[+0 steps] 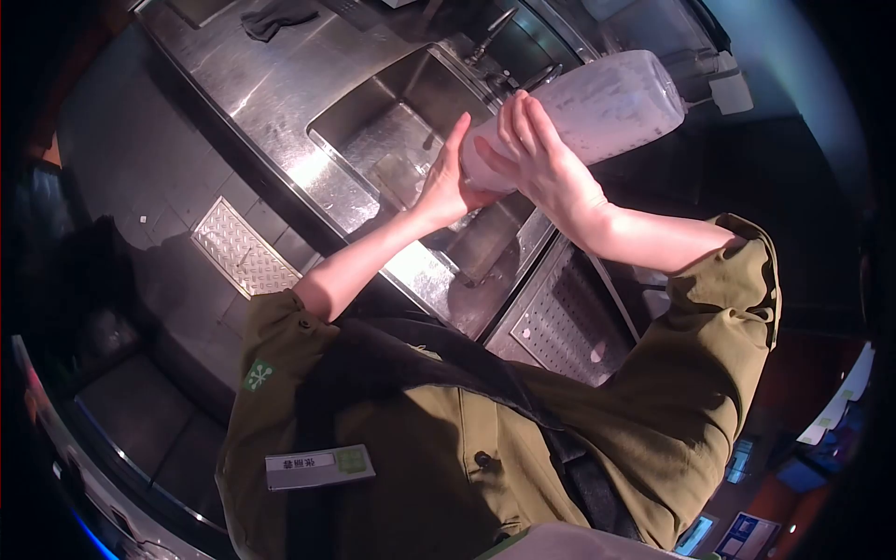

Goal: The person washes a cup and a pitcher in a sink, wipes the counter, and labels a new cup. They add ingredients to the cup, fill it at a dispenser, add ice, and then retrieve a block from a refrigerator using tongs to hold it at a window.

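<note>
A large cloudy, pale plastic container [611, 107] is held tilted above the sink's right side, one end low by my hands and the other raised to the upper right. My left hand [453, 182] is at its low end, palm against it and thumb stretched up. Across the side of the container lie the spread, bent fingers of my right hand [541, 163]. Beneath my hands is the steel sink basin [373, 112], with a faucet [490, 37] behind it. What the container holds cannot be made out.
A dark cloth [278, 17] lies on the steel counter [224, 56] at the upper left. A perforated steel panel [569, 313] is right of the sink. A patterned metal plate [241, 247] is set in the tiled floor. A white box-like object [731, 91] stands beyond the container.
</note>
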Tool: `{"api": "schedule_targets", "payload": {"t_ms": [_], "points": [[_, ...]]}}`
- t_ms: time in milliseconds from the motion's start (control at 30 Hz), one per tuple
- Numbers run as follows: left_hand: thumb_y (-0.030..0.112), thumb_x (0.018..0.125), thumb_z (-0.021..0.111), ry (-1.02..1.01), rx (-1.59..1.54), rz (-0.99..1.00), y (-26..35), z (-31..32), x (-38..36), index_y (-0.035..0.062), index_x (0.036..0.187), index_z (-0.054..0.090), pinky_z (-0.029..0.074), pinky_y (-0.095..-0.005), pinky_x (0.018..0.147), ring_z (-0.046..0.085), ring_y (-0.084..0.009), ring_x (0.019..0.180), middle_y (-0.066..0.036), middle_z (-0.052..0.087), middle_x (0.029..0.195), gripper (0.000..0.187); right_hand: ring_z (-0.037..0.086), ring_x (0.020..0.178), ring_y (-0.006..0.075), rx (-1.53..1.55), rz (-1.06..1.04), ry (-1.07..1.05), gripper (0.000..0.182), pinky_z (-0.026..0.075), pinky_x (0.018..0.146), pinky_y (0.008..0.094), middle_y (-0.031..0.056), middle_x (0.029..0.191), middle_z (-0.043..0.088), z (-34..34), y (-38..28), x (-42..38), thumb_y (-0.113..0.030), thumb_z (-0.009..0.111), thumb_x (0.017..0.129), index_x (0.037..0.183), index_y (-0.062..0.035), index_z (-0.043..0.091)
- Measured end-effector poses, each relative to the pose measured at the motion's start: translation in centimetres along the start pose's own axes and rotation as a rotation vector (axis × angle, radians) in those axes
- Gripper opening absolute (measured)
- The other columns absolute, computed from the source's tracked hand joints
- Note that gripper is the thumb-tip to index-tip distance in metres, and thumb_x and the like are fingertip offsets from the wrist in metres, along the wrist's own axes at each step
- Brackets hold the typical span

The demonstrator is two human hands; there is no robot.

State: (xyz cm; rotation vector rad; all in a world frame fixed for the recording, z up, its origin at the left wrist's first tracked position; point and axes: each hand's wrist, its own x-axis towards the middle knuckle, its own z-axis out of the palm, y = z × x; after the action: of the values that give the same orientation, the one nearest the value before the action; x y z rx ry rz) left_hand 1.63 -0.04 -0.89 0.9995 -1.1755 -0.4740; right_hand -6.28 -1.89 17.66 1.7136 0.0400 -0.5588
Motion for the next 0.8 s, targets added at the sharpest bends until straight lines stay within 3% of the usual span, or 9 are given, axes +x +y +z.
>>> {"api": "schedule_targets", "payload": {"t_ms": [133, 333, 433, 533, 667, 700, 767, 800], "points": [[0.019, 0.058, 0.079, -0.047, 0.089, 0.013, 0.0, -0.4, 0.0, 0.0184, 0.132, -0.008, 0.036, -0.0433, 0.090, 0.041, -0.0313, 0.111, -0.020, 0.037, 0.122, 0.115, 0.033, 0.116, 0.0322, -0.087, -0.065, -0.022, 0.058, 0.017, 0.102, 0.0460, 0.0157, 0.123, 0.037, -0.3, 0.2, 0.0, -0.033, 0.044, 0.076, 0.130, -0.0171, 0.027], [0.018, 0.056, 0.080, -0.003, -0.024, -0.071, 0.5, -0.4, 0.1, 0.0181, 0.133, -0.008, 0.034, -0.0413, 0.093, 0.039, -0.0304, 0.113, -0.020, 0.036, 0.122, 0.117, 0.032, 0.117, 0.0328, -0.197, -0.232, -0.134, 0.063, 0.017, 0.101, 0.0477, 0.0163, 0.125, 0.034, -0.3, 1.2, -0.5, -0.033, 0.043, 0.076, 0.131, -0.0121, 0.021], [0.015, 0.055, 0.079, -0.008, 0.090, -0.096, 0.3, -1.0, 0.3, 0.0154, 0.133, -0.008, 0.032, -0.0403, 0.095, 0.039, -0.0295, 0.113, -0.019, 0.035, 0.122, 0.117, 0.032, 0.117, 0.0328, -0.304, -0.277, -0.231, 0.064, 0.017, 0.102, 0.0482, 0.0156, 0.125, 0.033, 0.3, 1.6, -0.9, -0.033, 0.043, 0.076, 0.131, -0.0125, 0.020], [0.012, 0.055, 0.079, 0.013, -0.007, -0.088, 1.2, -1.8, 0.9, 0.0124, 0.132, -0.009, 0.033, -0.0392, 0.095, 0.040, -0.0286, 0.112, -0.019, 0.033, 0.123, 0.117, 0.035, 0.116, 0.0315, -0.161, -0.173, -0.204, 0.079, 0.026, 0.098, 0.0484, 0.0116, 0.120, 0.040, 2.7, 0.6, -1.6, -0.012, 0.067, 0.051, 0.123, -0.0062, 0.035], [0.008, 0.056, 0.077, 0.051, -0.030, -0.042, 1.5, -2.8, 2.0, 0.0114, 0.131, -0.011, 0.035, -0.0373, 0.094, 0.040, -0.0263, 0.112, -0.018, 0.033, 0.121, 0.116, 0.036, 0.116, 0.0305, 0.148, -0.122, -0.239, 0.081, 0.026, 0.098, 0.0448, 0.0117, 0.123, 0.041, 7.4, -5.7, -1.6, -0.014, 0.073, 0.048, 0.121, -0.0043, 0.039], [0.007, 0.055, 0.078, 0.061, -0.021, -0.022, 1.8, -3.1, 2.5, 0.0105, 0.131, -0.010, 0.035, -0.0370, 0.093, 0.040, -0.0262, 0.111, -0.018, 0.034, 0.121, 0.116, 0.036, 0.117, 0.0304, 0.232, -0.155, -0.275, 0.068, 0.026, 0.097, 0.0465, 0.0121, 0.124, 0.041, 8.5, -8.1, -1.1, -0.021, 0.067, 0.061, 0.121, -0.0048, 0.040], [0.007, 0.054, 0.078, 0.072, 0.007, 0.014, 2.3, -3.8, 3.3, 0.0086, 0.132, -0.009, 0.036, -0.0364, 0.093, 0.041, -0.0260, 0.110, -0.017, 0.034, 0.122, 0.117, 0.029, 0.121, 0.0301, 0.384, -0.214, -0.471, 0.057, 0.017, 0.100, 0.0500, 0.0117, 0.131, 0.032, 9.7, -12.6, 0.7, -0.033, 0.042, 0.082, 0.134, -0.0174, 0.023], [0.006, 0.055, 0.077, 0.059, 0.054, -0.005, 2.7, -4.3, 3.7, 0.0107, 0.132, -0.010, 0.035, -0.0367, 0.093, 0.041, -0.0262, 0.111, -0.017, 0.034, 0.121, 0.117, 0.030, 0.121, 0.0303, 0.471, -0.173, -0.471, 0.057, 0.018, 0.099, 0.0505, 0.0116, 0.130, 0.034, 10.5, -15.7, 1.6, -0.032, 0.043, 0.082, 0.133, -0.0183, 0.024]]}}
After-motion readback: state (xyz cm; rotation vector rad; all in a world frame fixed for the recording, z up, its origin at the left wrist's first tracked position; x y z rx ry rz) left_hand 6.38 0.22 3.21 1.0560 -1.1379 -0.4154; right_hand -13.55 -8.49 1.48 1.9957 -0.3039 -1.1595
